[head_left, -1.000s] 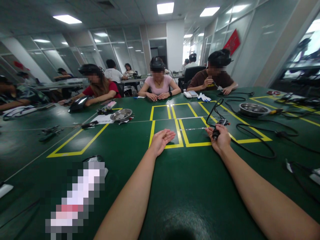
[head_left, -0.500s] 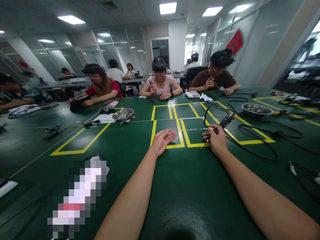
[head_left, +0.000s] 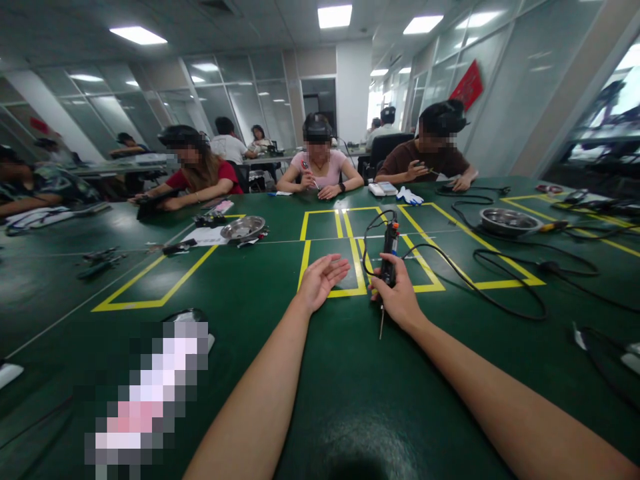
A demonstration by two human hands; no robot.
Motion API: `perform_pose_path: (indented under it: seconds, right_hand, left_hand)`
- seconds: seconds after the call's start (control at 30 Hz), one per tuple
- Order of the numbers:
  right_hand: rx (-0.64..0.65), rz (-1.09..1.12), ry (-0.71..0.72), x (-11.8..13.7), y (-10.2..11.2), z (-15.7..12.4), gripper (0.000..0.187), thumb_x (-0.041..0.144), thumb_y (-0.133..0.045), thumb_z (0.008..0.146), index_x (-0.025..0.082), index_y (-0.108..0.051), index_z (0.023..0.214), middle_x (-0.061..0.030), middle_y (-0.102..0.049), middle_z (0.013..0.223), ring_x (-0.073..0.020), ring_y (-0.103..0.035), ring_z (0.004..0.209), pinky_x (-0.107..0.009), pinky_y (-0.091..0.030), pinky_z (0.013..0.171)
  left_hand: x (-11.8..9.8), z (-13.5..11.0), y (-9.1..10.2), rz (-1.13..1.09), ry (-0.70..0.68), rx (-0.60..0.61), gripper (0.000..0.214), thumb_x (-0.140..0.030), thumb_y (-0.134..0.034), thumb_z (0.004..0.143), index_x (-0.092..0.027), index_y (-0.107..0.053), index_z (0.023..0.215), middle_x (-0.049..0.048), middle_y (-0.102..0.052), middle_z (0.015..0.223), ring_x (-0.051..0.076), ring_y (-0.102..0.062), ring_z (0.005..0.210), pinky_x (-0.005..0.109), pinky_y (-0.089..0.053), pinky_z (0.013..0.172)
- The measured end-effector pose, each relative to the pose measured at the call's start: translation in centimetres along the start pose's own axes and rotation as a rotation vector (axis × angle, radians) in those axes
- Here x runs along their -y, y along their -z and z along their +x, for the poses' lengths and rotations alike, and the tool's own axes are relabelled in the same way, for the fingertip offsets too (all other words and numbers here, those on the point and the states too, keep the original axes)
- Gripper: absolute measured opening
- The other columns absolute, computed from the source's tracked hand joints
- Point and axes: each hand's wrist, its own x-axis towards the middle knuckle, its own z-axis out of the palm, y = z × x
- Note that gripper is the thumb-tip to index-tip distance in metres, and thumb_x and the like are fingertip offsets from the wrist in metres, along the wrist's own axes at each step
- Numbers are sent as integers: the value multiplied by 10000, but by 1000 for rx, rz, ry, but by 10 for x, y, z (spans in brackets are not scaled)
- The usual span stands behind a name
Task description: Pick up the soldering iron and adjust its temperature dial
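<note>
My right hand [head_left: 398, 300] is closed round a black corded electric screwdriver [head_left: 387, 257]. The tool stands nearly upright, its thin bit pointing down to the green table [head_left: 350, 373] and its cable [head_left: 450, 267] looping off to the right. My left hand [head_left: 320, 280] rests open on the table, palm up, fingers stretched toward a yellow tape rectangle [head_left: 330, 263]. It holds nothing and lies a short way left of the tool.
Several people sit along the far side of the table, working with small tools. A metal bowl [head_left: 243, 229] stands at the left middle, another metal bowl [head_left: 504, 219] at the right. Black cables sprawl on the right. A blurred-out object [head_left: 145, 393] lies near left.
My right hand has carried the screwdriver leftward and nearer to me, turning it from lying slanted to nearly upright with the bit down. My left hand has stayed put.
</note>
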Motion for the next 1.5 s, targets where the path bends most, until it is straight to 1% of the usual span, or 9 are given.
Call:
perform_pose_path:
  seconds: [0.23,0.37,0.47,0.6,0.83,1.03,1.13,1.23,1.5]
  right_hand:
    - [227,3,-2,10,-15,-18,755,240,-617,776,342,-287,1447,-30,-597,1047,-150,-626,700,-329,-557,650]
    - [300,-96,44,12,-16,-23,844,218,-640,766,301,-198,1480,-14,-633,967,-165,-628,736,-360,-520,758]
    - [312,-174,91,12,-15,-25,862,245,-669,760,265,-193,1478,-39,-628,1014,-181,-634,811,-364,-492,818]
    - [327,-247,106,10,-15,-24,766,359,-680,791,240,-281,1434,-48,-611,1007,-194,-618,854,-354,-480,810]
    - [326,-237,73,7,-14,-22,665,472,-635,840,228,-356,1392,-40,-614,979,-188,-602,838,-333,-472,767]
    - [344,-273,7,7,-13,-17,700,500,-653,813,215,-383,1394,-23,-620,923,-175,-594,752,-328,-466,710]
    - [393,-270,-26,8,-11,-14,753,482,-702,772,207,-393,1401,-25,-630,915,-190,-610,771,-339,-474,717]
    - [434,-157,-67,8,-11,-13,756,414,-713,772,212,-369,1414,-43,-657,984,-193,-637,824,-340,-489,750]
    - [385,-24,-114,5,-14,-14,704,351,-690,790,214,-365,1399,4,-664,839,-173,-641,725,-332,-496,710]
  left_hand:
    - [2,3,-2,-47,-30,-59,385,-412,-610,896,-85,-610,1100,232,-676,1126,281,-679,1054,432,-499,991]
    - [5,7,0,-66,-39,-70,448,-479,-602,886,-98,-601,1121,207,-699,1055,257,-699,979,405,-524,938]
    - [6,10,3,-74,-63,-106,433,-500,-609,875,-113,-610,1069,165,-718,944,226,-715,849,382,-554,852]
    - [7,9,1,-54,-78,-136,443,-509,-652,840,-109,-614,1025,167,-718,934,229,-716,830,380,-561,819]
    - [7,7,-2,-25,-80,-175,394,-441,-713,804,-109,-606,986,172,-722,935,242,-721,818,386,-571,789]
    - [10,10,0,-3,-75,-228,274,-330,-681,825,-131,-551,962,156,-724,870,237,-721,739,401,-568,742]
    - [10,10,-1,-6,-77,-243,224,-290,-650,830,-137,-538,949,143,-722,848,229,-718,726,391,-565,731]
    - [11,10,-2,-16,-79,-242,196,-271,-627,832,-138,-528,937,140,-718,835,230,-715,711,393,-564,719]
    - [12,11,-4,-38,-102,-227,141,-239,-575,846,-137,-519,927,153,-712,892,229,-718,759,419,-562,769]
